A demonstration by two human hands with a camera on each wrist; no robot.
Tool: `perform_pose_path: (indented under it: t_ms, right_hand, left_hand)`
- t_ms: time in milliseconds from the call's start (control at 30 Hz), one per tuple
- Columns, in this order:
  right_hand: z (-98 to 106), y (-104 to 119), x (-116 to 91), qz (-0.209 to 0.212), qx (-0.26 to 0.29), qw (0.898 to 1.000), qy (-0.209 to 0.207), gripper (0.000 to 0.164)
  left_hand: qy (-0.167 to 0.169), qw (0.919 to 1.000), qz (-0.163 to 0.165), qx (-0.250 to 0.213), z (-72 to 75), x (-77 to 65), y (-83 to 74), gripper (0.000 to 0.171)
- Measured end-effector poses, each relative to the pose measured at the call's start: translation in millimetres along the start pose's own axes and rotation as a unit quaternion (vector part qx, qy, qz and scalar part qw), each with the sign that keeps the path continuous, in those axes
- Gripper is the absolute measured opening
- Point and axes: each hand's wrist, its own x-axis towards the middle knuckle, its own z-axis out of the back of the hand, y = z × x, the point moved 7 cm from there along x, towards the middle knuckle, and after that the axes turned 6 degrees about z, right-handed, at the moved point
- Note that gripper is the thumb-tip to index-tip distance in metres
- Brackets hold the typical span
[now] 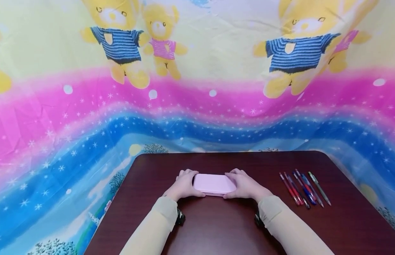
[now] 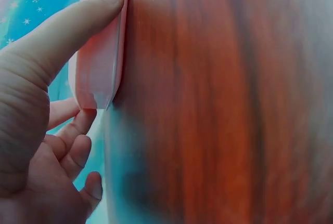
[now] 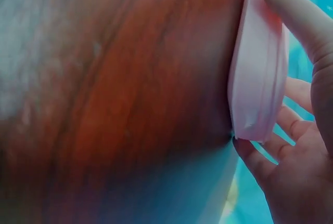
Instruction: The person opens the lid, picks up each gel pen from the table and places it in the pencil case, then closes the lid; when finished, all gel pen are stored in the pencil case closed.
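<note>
Sleeves (image 1: 149, 226) foremost; pink case (image 1: 214, 184) between left fingers (image 1: 190, 173) and right fingers (image 1: 234, 175).

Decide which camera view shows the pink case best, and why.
The head view: the pink case shows most of its top and part of its near side, between left hand and right hand. Each wrist view has only part of its side, cut off by the picture's upper edge.
</note>
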Motion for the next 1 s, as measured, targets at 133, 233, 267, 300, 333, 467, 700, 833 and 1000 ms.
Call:
perform_pose_path:
  t_ms: [133,233,267,300,333,467,700,833,1000]
  right_hand:
    - [-4.9,1.5,1.5,-0.003,0.015,1.000,-0.001,0.109]
    - [-6.8,1.5,3.8,-0.006,0.025,1.000,-0.008,0.109]
    - [-7.3,0.8,4.6,-0.007,0.028,1.000,-0.011,0.109]
    - [-7.7,0.1,5.3,-0.008,0.032,0.999,-0.014,0.108]
    - [-8.0,-1.0,6.0,-0.009,0.035,0.999,-0.017,0.108]
    - [-7.4,-4.9,7.5,-0.011,0.047,0.999,-0.025,0.105]
    - [-5.4,-7.7,11.5,-0.020,0.063,0.998,-0.024,0.103]
    - [-5.0,-6.3,15.6,-0.012,0.056,0.998,-0.021,0.102]
    - [-4.1,-5.2,17.9,-0.011,0.056,0.998,-0.007,0.099]
  left_hand:
    - [0.012,0.9995,0.016,-0.024,-7.0,1.9,5.0,0.109]
    - [0.015,0.9986,0.023,-0.045,-9.5,2.3,6.2,0.107]
    - [0.014,0.9983,0.025,-0.050,-10.0,2.4,6.3,0.106]
    - [0.013,0.9981,0.026,-0.054,-10.4,2.4,6.4,0.106]
    - [0.013,0.9979,0.025,-0.058,-10.8,2.6,6.5,0.106]
    - [0.010,0.9980,0.021,-0.059,-12.9,4.9,7.8,0.107]
    - [0.008,0.9986,0.018,-0.050,-13.9,6.4,9.0,0.106]
    - [0.004,0.9985,0.025,-0.048,-13.4,4.9,11.1,0.104]
    - [-0.001,0.9987,0.024,-0.045,-14.7,3.1,11.8,0.103]
